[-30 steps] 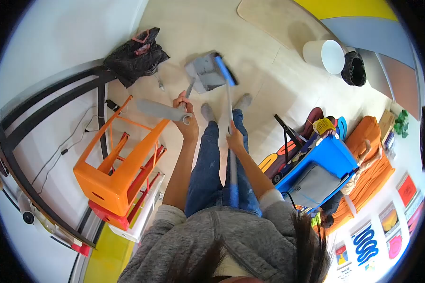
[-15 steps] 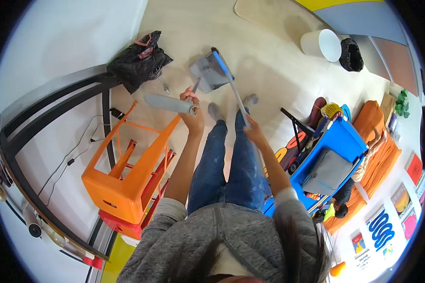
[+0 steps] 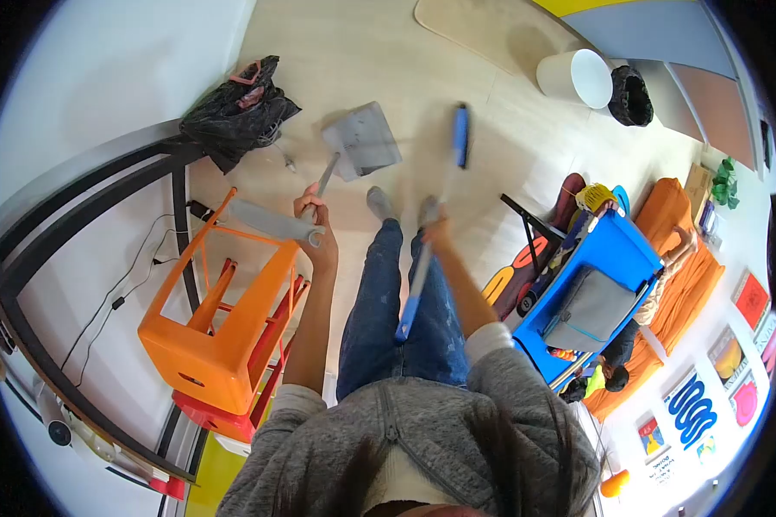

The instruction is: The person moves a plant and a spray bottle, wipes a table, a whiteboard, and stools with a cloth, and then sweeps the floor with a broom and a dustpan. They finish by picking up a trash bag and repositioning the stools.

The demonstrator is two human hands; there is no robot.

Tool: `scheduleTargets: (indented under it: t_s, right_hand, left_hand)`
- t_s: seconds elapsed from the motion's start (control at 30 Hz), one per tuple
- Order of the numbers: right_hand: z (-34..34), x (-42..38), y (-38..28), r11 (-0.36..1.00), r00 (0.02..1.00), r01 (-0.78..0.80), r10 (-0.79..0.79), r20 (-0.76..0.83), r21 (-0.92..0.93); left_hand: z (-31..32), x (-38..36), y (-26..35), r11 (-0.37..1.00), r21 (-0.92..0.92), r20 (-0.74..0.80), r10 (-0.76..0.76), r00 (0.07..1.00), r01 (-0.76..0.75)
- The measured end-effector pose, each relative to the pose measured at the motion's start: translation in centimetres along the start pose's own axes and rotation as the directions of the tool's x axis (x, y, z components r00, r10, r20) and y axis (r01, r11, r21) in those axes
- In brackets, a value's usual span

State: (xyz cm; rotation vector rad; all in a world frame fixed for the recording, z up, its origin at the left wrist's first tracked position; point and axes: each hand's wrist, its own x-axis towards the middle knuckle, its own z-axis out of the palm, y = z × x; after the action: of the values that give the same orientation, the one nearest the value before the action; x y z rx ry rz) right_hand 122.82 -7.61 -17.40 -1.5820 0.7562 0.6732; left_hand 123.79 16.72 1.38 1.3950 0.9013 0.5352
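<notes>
My left hand is closed around the handle of a grey dustpan, whose pan rests on the floor ahead of my feet. A long, light grey piece with a rounded end sticks out leftward by that hand, over the orange stool. My right hand grips the grey and blue stick of a broom. The broom's blue head is to the right of the pan, apart from it, and the stick's blue lower end overlaps my thigh in this view.
Stacked orange and red stools stand at left, beside a black frame. A black plastic bag lies against the wall. A white bin is at far right. Nearer, a blue table holds a grey case; a person is beyond it.
The broom head has moved right, away from the dustpan, and its stick has swung over my legs. My left hand and the dustpan have shifted slightly left and down in view.
</notes>
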Motion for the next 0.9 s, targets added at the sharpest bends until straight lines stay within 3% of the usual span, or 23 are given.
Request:
scheduleTargets:
  t_s: [0.03, 0.1, 0.17, 0.23, 0.3, 0.37, 0.43, 0.5, 0.57, 0.63, 0.7, 0.77, 0.9]
  right_hand:
    - [1.1, -1.1, 2.0, 0.786, 0.995, 0.097, -0.052, 0.09, -0.611]
    - [0.3, -7.2, -5.4, 0.902, 0.954, -0.005, 0.134, 0.269, -0.432]
    - [-4.9, -8.3, -9.1, 0.928, 0.87, -0.133, 0.278, 0.407, -0.349]
    - [-9.8, -8.7, -13.0, 0.965, 0.855, -0.187, 0.252, 0.453, -0.184]
    - [-14.1, -4.8, -13.4, 0.975, 0.929, -0.183, 0.214, 0.301, -0.129]
    - [-14.9, 0.1, -16.2, 0.991, 0.989, -0.029, 0.047, 0.142, -0.128]
    - [-16.7, 7.9, -16.7, 0.966, 0.938, -0.232, 0.191, 0.289, 0.114]
    - [-14.2, 11.1, -18.3, 0.972, 0.906, -0.091, -0.009, 0.424, 0.215]
    - [-8.9, 13.4, -17.9, 0.986, 0.928, -0.155, 0.124, 0.351, 0.063]
    - [-3.0, 13.7, -16.8, 0.977, 0.924, 0.061, 0.023, 0.382, -0.206]
    - [4.1, 13.1, -17.1, 0.905, 0.968, 0.034, 0.076, 0.238, -0.424]
    - [9.5, 10.9, -19.2, 0.694, 0.947, 0.171, 0.081, 0.312, -0.699]
    - [12.0, 9.7, -16.4, 0.351, 0.87, 0.481, -0.083, 0.485, -0.803]
  left_hand:
    - [0.1, 0.0, -0.4, 0.999, 0.048, 0.009, 0.005, 1.0, -0.005]
    - [0.2, 0.1, -1.4, 0.991, 0.133, 0.026, 0.024, 0.999, -0.027]
    - [0.5, 0.3, -1.3, 0.993, 0.104, 0.011, 0.05, 0.999, -0.051]
    - [-0.1, -0.3, -1.0, 0.992, 0.109, -0.023, 0.064, 0.998, -0.061]
    - [-1.2, -2.3, -0.5, 0.989, 0.136, -0.051, 0.064, 0.997, -0.056]
    - [-1.8, -5.2, 0.8, 0.977, 0.206, -0.202, -0.008, 0.979, 0.051]
    - [-2.7, -8.2, 2.0, 0.957, 0.261, -0.299, -0.045, 0.953, 0.127]
    - [-2.6, -11.0, 3.0, 0.977, 0.174, -0.402, -0.046, 0.914, 0.126]
    - [-2.6, -13.6, 3.4, 0.978, 0.091, -0.523, -0.115, 0.845, 0.19]
    - [-2.6, -15.8, 3.2, 0.978, 0.03, -0.606, -0.145, 0.782, 0.205]
    - [-2.3, -17.7, 2.3, 0.978, -0.006, -0.674, -0.157, 0.722, 0.207]
    - [-1.8, -19.1, 1.5, 0.979, -0.004, -0.707, -0.147, 0.691, 0.204]
    - [-0.6, -20.4, -0.3, 0.971, -0.044, -0.763, -0.184, 0.62, 0.234]
